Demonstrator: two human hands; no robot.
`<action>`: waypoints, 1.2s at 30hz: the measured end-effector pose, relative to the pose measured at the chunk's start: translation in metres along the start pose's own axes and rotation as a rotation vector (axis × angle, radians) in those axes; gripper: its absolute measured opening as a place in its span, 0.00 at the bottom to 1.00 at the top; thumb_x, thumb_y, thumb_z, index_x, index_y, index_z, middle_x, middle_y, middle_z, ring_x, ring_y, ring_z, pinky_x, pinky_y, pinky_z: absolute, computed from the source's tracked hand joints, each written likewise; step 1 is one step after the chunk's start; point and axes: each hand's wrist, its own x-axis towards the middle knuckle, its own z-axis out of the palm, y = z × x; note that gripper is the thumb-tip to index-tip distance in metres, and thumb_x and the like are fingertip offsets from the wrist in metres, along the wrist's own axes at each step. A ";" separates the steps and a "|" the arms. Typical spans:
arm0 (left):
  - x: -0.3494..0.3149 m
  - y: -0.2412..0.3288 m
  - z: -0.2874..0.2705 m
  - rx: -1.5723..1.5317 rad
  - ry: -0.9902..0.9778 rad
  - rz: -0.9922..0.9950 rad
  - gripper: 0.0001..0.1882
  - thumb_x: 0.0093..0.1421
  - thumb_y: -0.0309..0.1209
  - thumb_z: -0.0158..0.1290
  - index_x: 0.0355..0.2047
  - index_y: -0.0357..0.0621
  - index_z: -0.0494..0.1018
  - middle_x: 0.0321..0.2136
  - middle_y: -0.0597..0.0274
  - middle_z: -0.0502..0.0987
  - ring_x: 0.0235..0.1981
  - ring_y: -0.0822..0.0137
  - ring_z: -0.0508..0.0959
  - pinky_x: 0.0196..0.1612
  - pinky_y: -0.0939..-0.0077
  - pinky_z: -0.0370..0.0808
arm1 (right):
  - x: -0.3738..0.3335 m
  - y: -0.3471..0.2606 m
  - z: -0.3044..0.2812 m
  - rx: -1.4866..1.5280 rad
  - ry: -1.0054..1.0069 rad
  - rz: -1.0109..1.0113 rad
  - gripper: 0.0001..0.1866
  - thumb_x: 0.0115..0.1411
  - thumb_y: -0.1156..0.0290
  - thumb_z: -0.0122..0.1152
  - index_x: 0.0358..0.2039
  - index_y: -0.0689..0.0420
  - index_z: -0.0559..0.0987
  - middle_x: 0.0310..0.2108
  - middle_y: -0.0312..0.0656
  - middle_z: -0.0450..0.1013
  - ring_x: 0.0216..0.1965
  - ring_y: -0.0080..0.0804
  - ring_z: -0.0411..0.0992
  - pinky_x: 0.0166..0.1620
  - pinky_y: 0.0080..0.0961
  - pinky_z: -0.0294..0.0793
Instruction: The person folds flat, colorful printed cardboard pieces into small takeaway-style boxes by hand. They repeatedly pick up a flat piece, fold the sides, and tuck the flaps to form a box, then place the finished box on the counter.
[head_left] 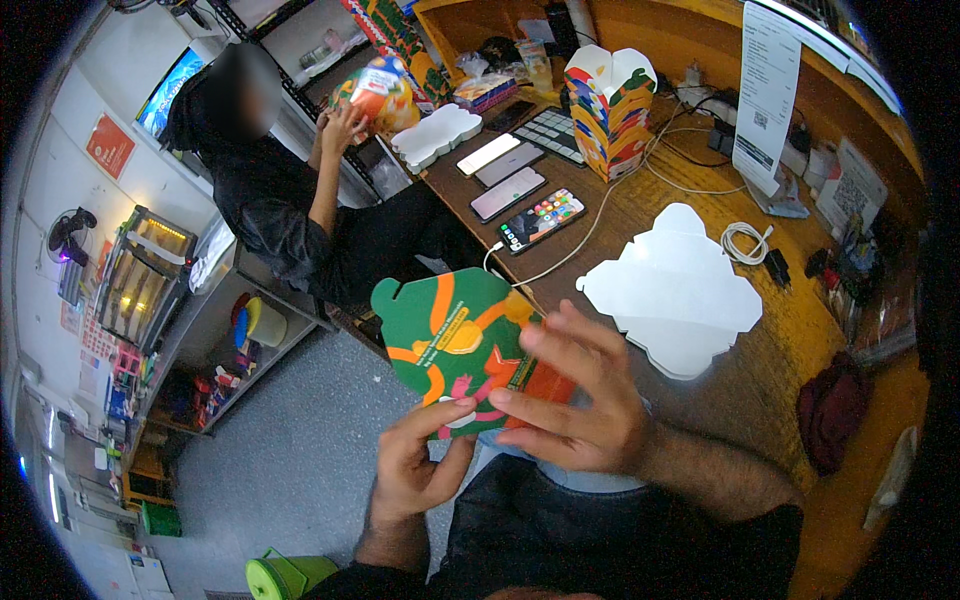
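In front of my body is a flat folding food carton [430,330], green with orange, yellow and pink print. My left hand [425,462] pinches its lower edge between thumb and fingers. Over the carton's right side, my right hand [590,400] has its fingers stretched and apart, the fingertips at the printed face; its thumb is hidden. To the right on the desk lies a carton blank [675,300], white side up. Farther back stands a stack of colourful nested cartons [610,125].
Several phones, one a lit phone [542,220] on a white cable, lie near a keyboard [552,133] on the wooden desk [665,180]. Across it, a person [285,200] in black holds a colourful carton [375,95]. A green bucket [285,575] stands on the floor.
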 end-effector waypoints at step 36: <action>0.006 0.009 0.001 0.122 -0.051 0.089 0.10 0.55 0.23 0.75 0.36 0.44 0.87 0.29 0.56 0.88 0.29 0.63 0.89 0.31 0.71 0.82 | -0.003 0.010 0.004 0.200 -0.014 -0.031 0.19 0.53 0.68 0.80 0.46 0.39 0.86 0.69 0.51 0.66 0.67 0.67 0.67 0.65 0.61 0.73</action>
